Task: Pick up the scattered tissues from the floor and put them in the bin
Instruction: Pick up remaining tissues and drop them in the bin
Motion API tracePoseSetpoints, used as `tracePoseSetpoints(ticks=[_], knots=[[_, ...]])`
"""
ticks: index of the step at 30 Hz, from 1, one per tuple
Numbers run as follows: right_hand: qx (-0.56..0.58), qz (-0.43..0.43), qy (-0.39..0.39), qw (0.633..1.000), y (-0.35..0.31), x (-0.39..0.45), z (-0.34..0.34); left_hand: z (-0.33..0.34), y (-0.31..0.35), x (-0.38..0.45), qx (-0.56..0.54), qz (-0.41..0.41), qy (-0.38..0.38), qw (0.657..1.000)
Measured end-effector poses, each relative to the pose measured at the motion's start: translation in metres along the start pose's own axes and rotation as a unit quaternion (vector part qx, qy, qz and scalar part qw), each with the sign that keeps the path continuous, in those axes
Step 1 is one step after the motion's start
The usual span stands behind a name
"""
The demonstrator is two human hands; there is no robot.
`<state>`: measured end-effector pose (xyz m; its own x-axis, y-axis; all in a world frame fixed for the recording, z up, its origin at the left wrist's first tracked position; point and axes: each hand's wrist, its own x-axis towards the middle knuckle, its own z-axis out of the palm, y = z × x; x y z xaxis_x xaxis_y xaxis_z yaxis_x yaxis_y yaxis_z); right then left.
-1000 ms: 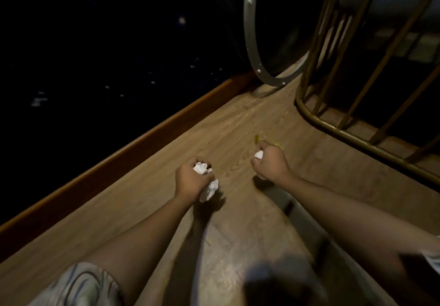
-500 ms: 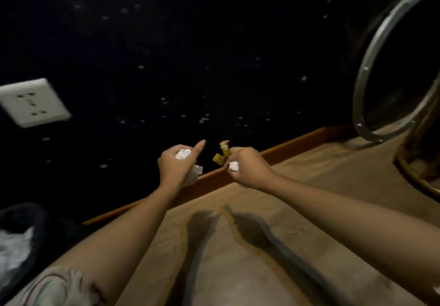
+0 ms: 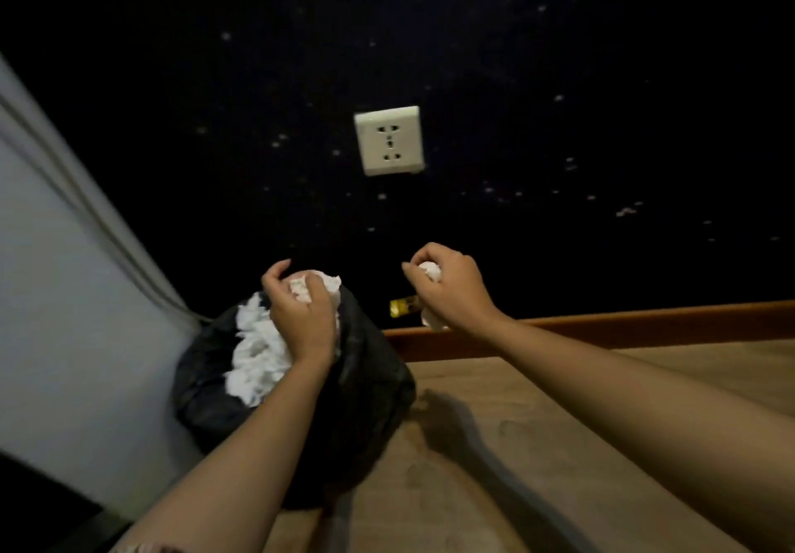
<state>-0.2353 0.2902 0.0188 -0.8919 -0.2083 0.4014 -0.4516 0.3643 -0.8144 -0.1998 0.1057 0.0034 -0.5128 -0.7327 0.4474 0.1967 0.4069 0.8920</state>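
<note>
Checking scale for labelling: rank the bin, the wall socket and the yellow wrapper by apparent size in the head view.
1. bin, largest.
2. wall socket.
3. yellow wrapper, smallest, partly hidden by the right hand.

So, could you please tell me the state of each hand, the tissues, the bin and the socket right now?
left hand: closed on a crumpled tissue, above the bin
right hand: closed on a tissue wad, beside the bin, not over it
bin: open, black liner, standing on the wooden floor
tissues in bin: piled up to the rim
wall socket: nothing plugged in
</note>
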Motion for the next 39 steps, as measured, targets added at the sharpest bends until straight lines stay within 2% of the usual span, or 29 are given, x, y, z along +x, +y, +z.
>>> tracePoseSetpoints(ticks=[4, 6, 8, 10, 12, 13, 15, 17, 19, 20, 22, 24, 26, 28, 31, 33, 35, 39], knots=[[0.067, 0.071, 0.019, 0.995, -0.026, 0.01, 0.08, -0.049, -0.037, 0.037, 0.053, 0.031, 0.043, 0.997], [0.06, 0.08, 0.008, 0.995, -0.033, 0.013, 0.115, -0.066, -0.055, 0.045, 0.12, 0.048, 0.023, 0.991], [0.036, 0.055, -0.003, 0.998, -0.033, 0.015, 0.146, -0.077, -0.071, 0.048, 0.225, 0.043, -0.043, 0.972], [-0.016, 0.019, -0.028, 0.999, -0.027, 0.017, 0.173, -0.083, -0.085, 0.049, 0.369, -0.008, -0.167, 0.914], [-0.118, -0.009, -0.09, 0.989, -0.022, 0.019, 0.192, -0.086, -0.095, 0.05, 0.479, -0.051, -0.299, 0.824], [-0.186, -0.02, -0.143, 0.972, -0.021, 0.018, 0.197, -0.086, -0.097, 0.051, 0.517, -0.054, -0.351, 0.779], [-0.316, -0.045, -0.268, 0.909, -0.018, 0.016, 0.203, -0.089, -0.1, 0.054, 0.561, -0.046, -0.417, 0.713], [-0.417, -0.072, -0.357, 0.833, -0.014, 0.014, 0.207, -0.093, -0.095, 0.058, 0.566, -0.063, -0.445, 0.691], [-0.477, -0.079, -0.39, 0.783, -0.008, 0.014, 0.211, -0.095, -0.088, 0.062, 0.544, -0.094, -0.464, 0.693], [-0.484, -0.074, -0.396, 0.777, -0.008, 0.015, 0.21, -0.095, -0.084, 0.064, 0.519, -0.116, -0.476, 0.701], [-0.453, -0.076, -0.395, 0.795, -0.012, 0.021, 0.203, -0.093, -0.078, 0.074, 0.443, -0.168, -0.47, 0.745], [-0.393, -0.115, -0.378, 0.83, -0.019, 0.029, 0.188, -0.088, -0.074, 0.087, 0.388, -0.183, -0.425, 0.797], [-0.341, -0.165, -0.335, 0.863, -0.025, 0.036, 0.17, -0.081, -0.065, 0.096, 0.391, -0.126, -0.354, 0.84], [-0.325, -0.193, -0.288, 0.88, -0.029, 0.041, 0.144, -0.071, -0.047, 0.094, 0.375, -0.052, -0.269, 0.886], [-0.346, -0.222, -0.226, 0.883, -0.029, 0.044, 0.095, -0.043, -0.021, 0.077, 0.255, 0.017, -0.211, 0.944], [-0.365, -0.237, -0.195, 0.879, -0.02, 0.041, 0.056, -0.019, -0.008, 0.057, 0.191, 0.057, -0.225, 0.954], [-0.374, -0.236, -0.168, 0.881, -0.003, 0.032, 0.011, 0.008, 0.004, 0.031, 0.161, 0.103, -0.258, 0.947], [-0.382, -0.222, -0.087, 0.893, 0.036, -0.002, -0.086, 0.066, 0.034, -0.035, 0.147, 0.17, -0.357, 0.907]])
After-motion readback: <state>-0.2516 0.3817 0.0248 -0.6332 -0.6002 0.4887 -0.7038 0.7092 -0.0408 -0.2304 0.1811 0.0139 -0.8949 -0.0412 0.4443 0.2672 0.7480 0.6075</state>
